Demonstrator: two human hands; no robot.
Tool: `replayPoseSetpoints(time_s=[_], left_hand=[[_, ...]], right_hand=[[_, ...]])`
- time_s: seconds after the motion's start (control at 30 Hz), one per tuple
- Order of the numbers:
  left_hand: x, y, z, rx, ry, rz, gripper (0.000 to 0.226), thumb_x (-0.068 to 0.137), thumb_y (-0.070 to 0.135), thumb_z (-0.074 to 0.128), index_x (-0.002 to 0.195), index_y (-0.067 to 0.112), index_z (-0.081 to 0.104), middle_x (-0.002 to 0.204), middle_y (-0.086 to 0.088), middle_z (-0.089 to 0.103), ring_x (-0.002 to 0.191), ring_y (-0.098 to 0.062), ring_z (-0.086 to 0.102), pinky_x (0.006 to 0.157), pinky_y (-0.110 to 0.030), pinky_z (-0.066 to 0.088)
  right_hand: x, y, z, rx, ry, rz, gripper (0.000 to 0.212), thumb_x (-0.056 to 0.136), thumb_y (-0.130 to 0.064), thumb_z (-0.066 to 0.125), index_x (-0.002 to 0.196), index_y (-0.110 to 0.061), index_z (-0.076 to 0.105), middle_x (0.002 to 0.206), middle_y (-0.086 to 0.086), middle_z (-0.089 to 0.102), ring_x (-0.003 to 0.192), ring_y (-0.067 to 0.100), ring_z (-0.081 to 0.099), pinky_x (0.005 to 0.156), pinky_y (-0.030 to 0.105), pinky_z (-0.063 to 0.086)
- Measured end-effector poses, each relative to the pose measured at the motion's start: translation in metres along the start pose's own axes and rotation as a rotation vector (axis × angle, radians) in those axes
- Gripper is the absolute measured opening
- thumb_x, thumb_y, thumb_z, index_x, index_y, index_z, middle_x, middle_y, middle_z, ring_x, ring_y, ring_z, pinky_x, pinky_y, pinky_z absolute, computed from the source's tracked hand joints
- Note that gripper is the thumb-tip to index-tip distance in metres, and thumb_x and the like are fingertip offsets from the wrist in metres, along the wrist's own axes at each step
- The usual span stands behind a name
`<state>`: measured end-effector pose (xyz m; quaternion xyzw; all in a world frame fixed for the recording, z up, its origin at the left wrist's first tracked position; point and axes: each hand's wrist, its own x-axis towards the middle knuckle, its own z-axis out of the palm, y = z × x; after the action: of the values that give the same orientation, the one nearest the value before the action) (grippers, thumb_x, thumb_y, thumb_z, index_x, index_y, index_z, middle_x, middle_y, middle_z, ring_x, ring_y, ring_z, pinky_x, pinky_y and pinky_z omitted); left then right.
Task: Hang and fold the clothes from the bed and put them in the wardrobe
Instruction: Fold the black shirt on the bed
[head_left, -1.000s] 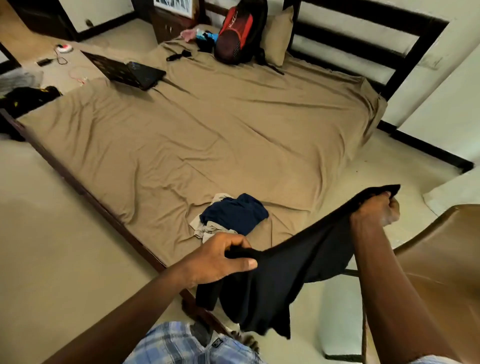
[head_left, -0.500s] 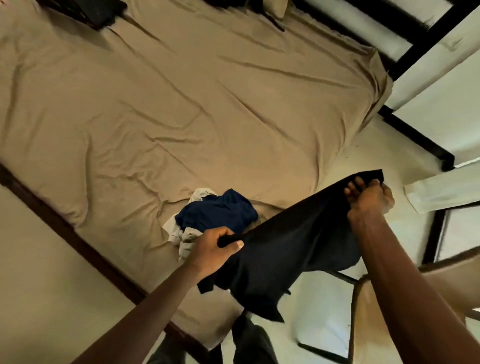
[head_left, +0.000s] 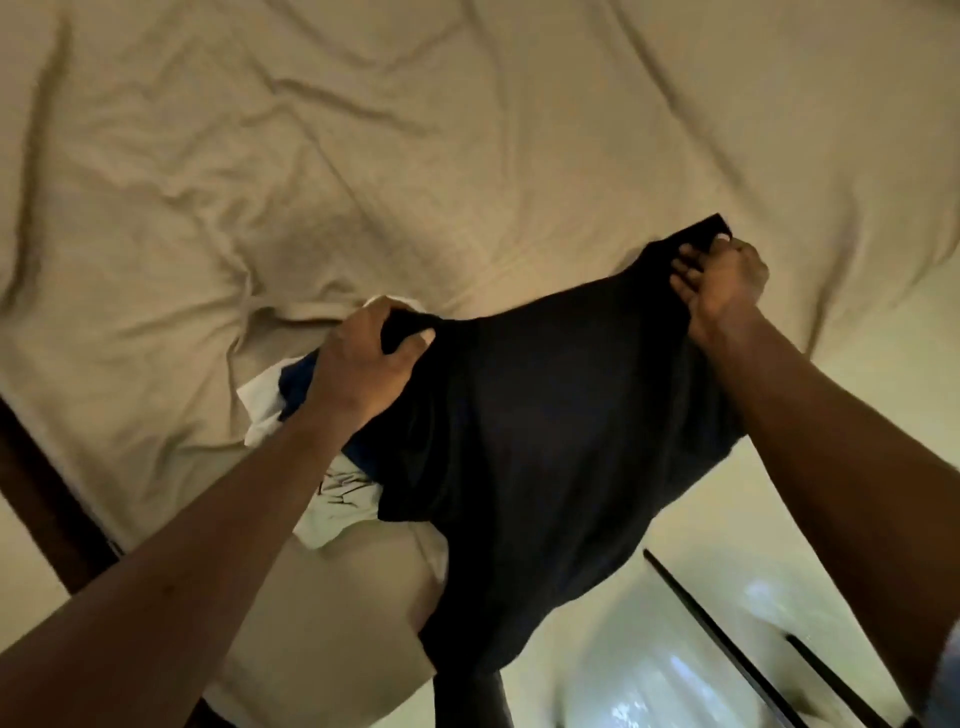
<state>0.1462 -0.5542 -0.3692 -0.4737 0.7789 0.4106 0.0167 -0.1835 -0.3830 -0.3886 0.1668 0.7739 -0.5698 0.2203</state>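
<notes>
head view: both hands grip limp black garment.

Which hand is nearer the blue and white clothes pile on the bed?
Left. The left hand grips the black garment just over the pile; the right hand grips the garment's other corner, well off to the pile's right.
</notes>
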Motion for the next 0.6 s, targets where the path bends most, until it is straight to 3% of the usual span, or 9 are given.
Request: replayPoseSetpoints(time_s=[0.07,0.13,0.23,0.3,0.37,0.47,0.53,0.6], left_hand=[[-0.003,-0.018,-0.001,0.110,0.041,-0.052,0.056,0.087,0.063,0.066,0.127,0.025,0.060,0.125,-0.004,0.062,0.121,-0.027,0.057,0.101,-0.042,0.045],[-0.020,-0.036,-0.007,0.105,0.063,-0.127,0.065,0.075,0.070,0.063,0.130,0.036,0.056,0.134,0.001,0.056,0.129,-0.028,0.053,0.107,-0.057,0.044],[-0.050,-0.073,-0.016,-0.077,-0.076,-0.159,0.089,0.061,0.060,0.063,0.146,0.050,0.040,0.153,0.001,0.041,0.145,-0.025,0.039,0.117,-0.057,0.038],[-0.065,-0.089,-0.022,-0.099,-0.213,-0.144,0.111,0.055,0.060,0.065,0.154,0.060,0.017,0.170,0.000,0.014,0.159,-0.020,0.011,0.127,-0.051,0.023],[-0.073,-0.096,-0.025,0.009,-0.267,-0.121,0.132,0.050,0.068,0.074,0.157,0.058,-0.001,0.173,0.000,0.000,0.160,-0.017,-0.002,0.128,-0.045,0.018],[-0.071,-0.107,-0.015,0.170,-0.087,-0.058,0.145,0.054,0.056,0.092,0.165,0.038,0.001,0.164,-0.009,0.028,0.149,-0.033,0.030,0.118,-0.049,0.037],[-0.069,-0.116,-0.010,0.033,-0.019,-0.010,0.130,0.058,0.041,0.097,0.163,0.030,0.022,0.149,-0.001,0.051,0.134,-0.023,0.050,0.107,-0.037,0.046],[-0.067,-0.119,-0.012,-0.060,0.015,0.029,0.103,0.057,0.028,0.097,0.148,0.023,0.049,0.129,0.004,0.065,0.119,-0.018,0.062,0.093,-0.020,0.044]], right_hand=[[0.000,0.035,0.019,-0.178,-0.031,-0.070,0.019,0.104,-0.034,0.050,0.105,-0.022,0.064,0.099,-0.001,0.075,0.101,0.022,0.074,0.091,0.035,0.059],[-0.021,0.058,0.025,-0.420,0.002,-0.246,0.026,0.102,-0.037,0.053,0.116,-0.021,0.068,0.113,0.000,0.074,0.111,0.021,0.068,0.092,0.020,0.046],[-0.060,0.082,0.035,-0.584,-0.089,-0.456,0.044,0.104,-0.036,0.053,0.145,-0.019,0.053,0.141,0.002,0.062,0.128,0.017,0.056,0.096,0.011,0.034],[-0.088,0.094,0.041,-0.604,-0.171,-0.600,0.049,0.103,-0.032,0.053,0.150,-0.017,0.050,0.148,0.002,0.057,0.136,0.018,0.052,0.112,0.022,0.037],[-0.123,0.106,0.046,-0.626,-0.272,-0.745,0.045,0.101,-0.026,0.054,0.144,-0.014,0.056,0.142,0.004,0.060,0.134,0.020,0.053,0.115,0.035,0.040],[-0.179,0.117,0.056,-0.573,-0.527,-0.823,0.036,0.103,-0.024,0.058,0.137,-0.016,0.061,0.134,-0.001,0.063,0.128,0.017,0.057,0.112,0.044,0.045],[-0.207,0.129,0.065,-0.601,-0.690,-0.779,0.041,0.104,-0.036,0.057,0.142,-0.022,0.057,0.139,-0.006,0.059,0.133,0.012,0.054,0.113,0.046,0.044],[-0.220,0.141,0.072,-0.676,-0.742,-0.777,0.053,0.103,-0.048,0.052,0.148,-0.022,0.052,0.148,-0.003,0.054,0.140,0.014,0.048,0.116,0.049,0.040]])
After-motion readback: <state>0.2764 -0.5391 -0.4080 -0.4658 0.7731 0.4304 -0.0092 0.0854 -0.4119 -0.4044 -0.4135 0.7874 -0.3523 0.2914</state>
